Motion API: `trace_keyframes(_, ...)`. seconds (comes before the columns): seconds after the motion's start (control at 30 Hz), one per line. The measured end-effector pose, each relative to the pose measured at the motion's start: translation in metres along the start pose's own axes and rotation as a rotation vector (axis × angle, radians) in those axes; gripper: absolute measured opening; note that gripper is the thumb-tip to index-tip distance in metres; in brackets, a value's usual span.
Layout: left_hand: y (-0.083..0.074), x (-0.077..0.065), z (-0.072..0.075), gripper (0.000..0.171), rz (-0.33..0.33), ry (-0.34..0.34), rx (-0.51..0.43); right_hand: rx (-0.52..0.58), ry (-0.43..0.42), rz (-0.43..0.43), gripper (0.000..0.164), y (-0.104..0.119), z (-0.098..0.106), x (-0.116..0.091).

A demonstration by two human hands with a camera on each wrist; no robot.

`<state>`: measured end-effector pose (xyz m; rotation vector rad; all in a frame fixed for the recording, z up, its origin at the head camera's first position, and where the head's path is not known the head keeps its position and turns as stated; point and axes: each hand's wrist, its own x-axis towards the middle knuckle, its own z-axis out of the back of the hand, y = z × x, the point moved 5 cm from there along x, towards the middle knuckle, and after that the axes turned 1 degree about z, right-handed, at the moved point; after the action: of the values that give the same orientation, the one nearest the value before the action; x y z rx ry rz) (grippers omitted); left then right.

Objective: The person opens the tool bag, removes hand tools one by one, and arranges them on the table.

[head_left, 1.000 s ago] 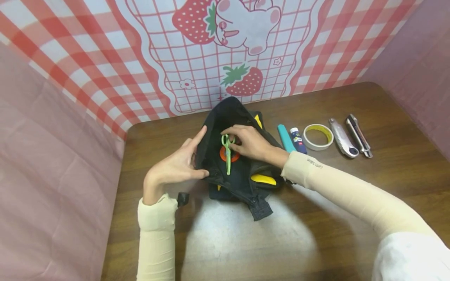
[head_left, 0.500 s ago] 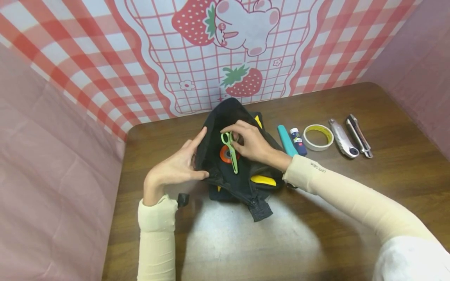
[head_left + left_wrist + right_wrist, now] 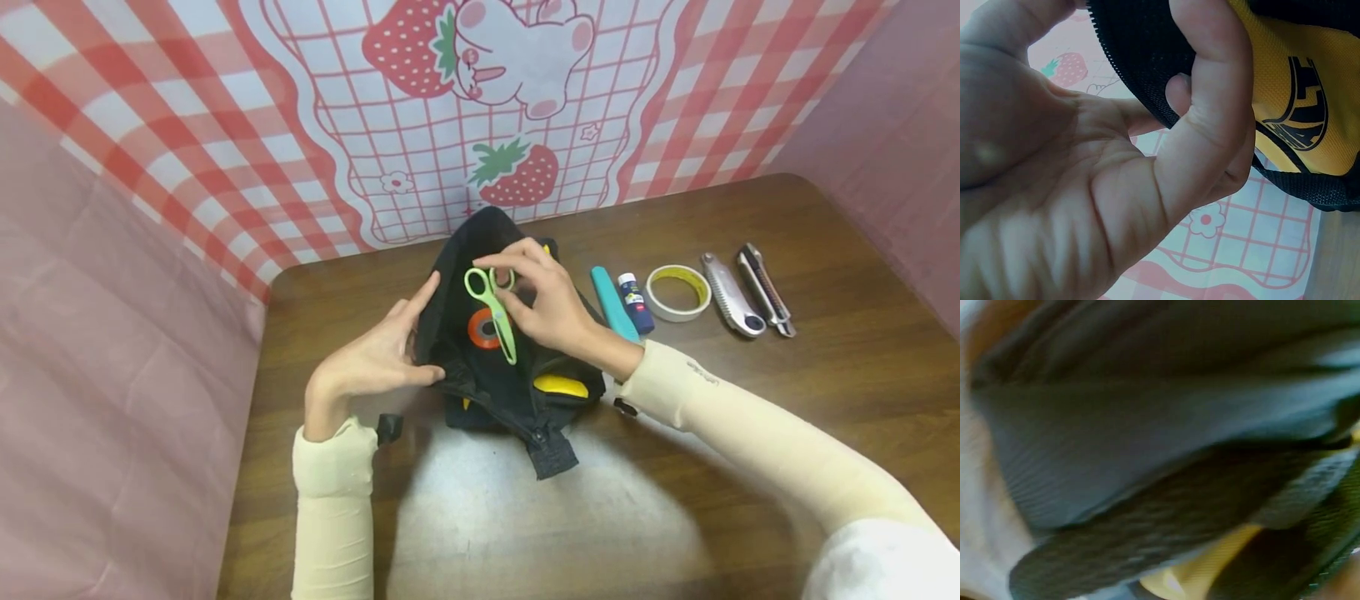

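My right hand (image 3: 551,304) pinches light green scissors (image 3: 500,321) by the handle loops, blades pointing down, over the mouth of a black and yellow tool bag (image 3: 459,258). Below the blades, an orange ring with a dark centre (image 3: 480,336) shows inside the bag. My left hand (image 3: 371,358) holds the bag's left edge, thumb and fingers spread along it in the head view. The left wrist view shows the fingers of that hand (image 3: 1210,125) curled at the zipped rim (image 3: 1129,75), near a yellow panel (image 3: 1335,69). The right wrist view is blurred; only bag fabric (image 3: 1116,437) is clear there.
Right of the bag lie a teal bar-shaped object (image 3: 613,304), a glue stick (image 3: 636,304), a roll of tape (image 3: 678,293) and two utility knives, one silver (image 3: 733,296), one darker (image 3: 765,289). A patterned cloth (image 3: 517,75) hangs behind the wooden table (image 3: 847,350).
My right hand has risen slightly and shifted right with the scissors, whose blades have swung from nearly straight down toward the right. The left hand keeps its place on the bag.
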<state>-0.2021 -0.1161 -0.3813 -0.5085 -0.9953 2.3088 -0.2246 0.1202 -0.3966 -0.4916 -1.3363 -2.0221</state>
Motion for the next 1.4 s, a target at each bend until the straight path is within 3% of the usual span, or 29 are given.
trace_keyframes(0.4,0.0,-0.001,0.0,0.125,0.004,0.005,-0.019,0.291,-0.201,-0.018,0.043,0.026,0.03,0.007)
trace_keyframes(0.67,0.001,-0.001,0.001,0.125,0.013,0.009,-0.012,0.316,-0.391,-0.039,0.039,0.023,0.068,-0.001)
trace_keyframes(0.97,0.001,0.0,0.0,0.125,0.019,0.014,-0.001,0.325,-0.589,-0.182,0.049,0.001,0.124,-0.022)
trace_keyframes(1.17,0.001,-0.001,0.0,0.125,0.028,0.015,-0.005,0.338,-0.689,-0.227,0.048,-0.016,0.172,-0.035)
trace_keyframes(1.33,0.001,-0.001,-0.001,0.125,0.029,0.012,-0.008,0.354,-0.753,-0.266,0.046,-0.036,0.213,-0.049)
trace_keyframes(1.4,0.0,-0.001,-0.001,0.125,0.026,0.011,-0.007,0.308,-0.747,-0.306,0.047,-0.045,0.228,-0.056)
